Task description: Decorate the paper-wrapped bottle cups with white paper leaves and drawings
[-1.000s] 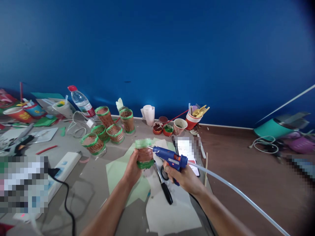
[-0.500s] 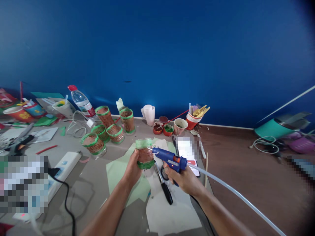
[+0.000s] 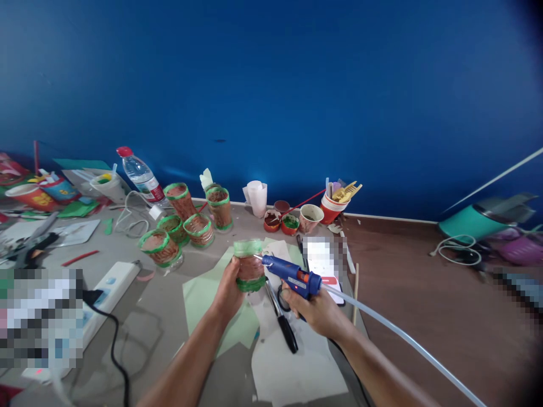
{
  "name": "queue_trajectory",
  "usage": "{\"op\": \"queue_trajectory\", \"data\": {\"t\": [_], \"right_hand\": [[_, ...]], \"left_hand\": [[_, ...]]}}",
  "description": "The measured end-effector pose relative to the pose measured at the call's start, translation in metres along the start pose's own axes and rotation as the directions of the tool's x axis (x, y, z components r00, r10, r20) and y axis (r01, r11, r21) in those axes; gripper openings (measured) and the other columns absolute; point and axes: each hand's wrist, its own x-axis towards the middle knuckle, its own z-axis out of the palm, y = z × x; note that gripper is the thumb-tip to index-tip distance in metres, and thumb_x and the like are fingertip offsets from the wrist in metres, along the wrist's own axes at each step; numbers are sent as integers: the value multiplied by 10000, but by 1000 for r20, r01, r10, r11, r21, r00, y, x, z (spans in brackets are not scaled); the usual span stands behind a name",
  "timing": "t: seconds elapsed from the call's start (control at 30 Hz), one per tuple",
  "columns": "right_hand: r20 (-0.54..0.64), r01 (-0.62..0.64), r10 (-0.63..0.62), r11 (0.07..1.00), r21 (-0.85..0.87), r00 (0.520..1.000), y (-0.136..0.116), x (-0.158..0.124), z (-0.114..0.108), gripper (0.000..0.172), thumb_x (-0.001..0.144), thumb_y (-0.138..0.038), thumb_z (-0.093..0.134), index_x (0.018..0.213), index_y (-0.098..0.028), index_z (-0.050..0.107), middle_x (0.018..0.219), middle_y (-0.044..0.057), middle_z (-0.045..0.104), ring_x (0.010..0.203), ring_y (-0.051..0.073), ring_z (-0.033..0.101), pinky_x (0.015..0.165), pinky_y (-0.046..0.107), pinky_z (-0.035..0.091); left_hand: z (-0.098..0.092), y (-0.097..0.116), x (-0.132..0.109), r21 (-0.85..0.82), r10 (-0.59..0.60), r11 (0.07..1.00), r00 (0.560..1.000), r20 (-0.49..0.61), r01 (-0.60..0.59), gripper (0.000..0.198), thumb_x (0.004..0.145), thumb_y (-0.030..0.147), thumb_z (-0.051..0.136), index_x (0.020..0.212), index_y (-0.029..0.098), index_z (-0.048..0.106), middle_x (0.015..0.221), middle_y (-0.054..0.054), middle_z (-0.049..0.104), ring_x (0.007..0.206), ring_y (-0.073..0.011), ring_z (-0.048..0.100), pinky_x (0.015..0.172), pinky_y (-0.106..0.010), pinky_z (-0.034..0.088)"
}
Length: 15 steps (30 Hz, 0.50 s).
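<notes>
Got the left hand (image 3: pixel 229 291) wrapped snug round a brown jar (image 3: pixel 249 267) with green bands, held just above the green paper (image 3: pixel 203 299) mid-table. Squeezing a blue glue gun (image 3: pixel 292 275) in the fully closed right hand (image 3: pixel 316 310), nozzle touching the jar's upper right side. Also seeing a black marker (image 3: pixel 283 321) right underneath, similar jars (image 3: pixel 198 229) far left, a power strip (image 3: pixel 111 287) near left.

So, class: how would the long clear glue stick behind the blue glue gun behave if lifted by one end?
Probably bendy, not rigid: the glue stick bows gently behind the glue gun in the right hand. Likely light, being so thin. Being round, it might roll if laid down.
</notes>
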Motion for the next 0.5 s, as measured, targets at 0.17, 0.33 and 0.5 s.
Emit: {"op": "queue_trajectory", "data": {"t": [0.17, 0.33, 0.5], "right_hand": [[-1, 15, -15, 995, -96, 1000, -12, -3, -1, 294, 798, -454, 541, 644, -208, 496, 531, -19, 471, 505, 124, 443, 527, 263, 399], [-43, 28, -34, 990, -137, 998, -13, -4, 0, 280, 773, -462, 565, 642, -217, 526, 534, -7, 497, 522, 145, 462, 514, 269, 404], [-82, -6, -3, 995, -101, 997, -10, -5, -1, 266, 751, -453, 624, 630, -223, 564, 531, -7, 509, 530, 152, 479, 507, 266, 410]], "left_hand": [[3, 2, 0, -6, 3, 1000, 1000, 1, -3, 486, 722, 577, 698, 922, 134, 714, 820, -88, 751, 782, -240, 704, 785, -368, 535], [3, 4, 1, -30, -21, 999, 1000, 14, 21, 502, 741, 571, 681, 978, 130, 712, 880, -111, 754, 874, -260, 703, 822, -385, 534], [-1, 2, 2, -31, -25, 999, 1000, 15, 25, 505, 735, 581, 684, 985, 144, 713, 885, -97, 755, 871, -250, 701, 824, -379, 535]]}}
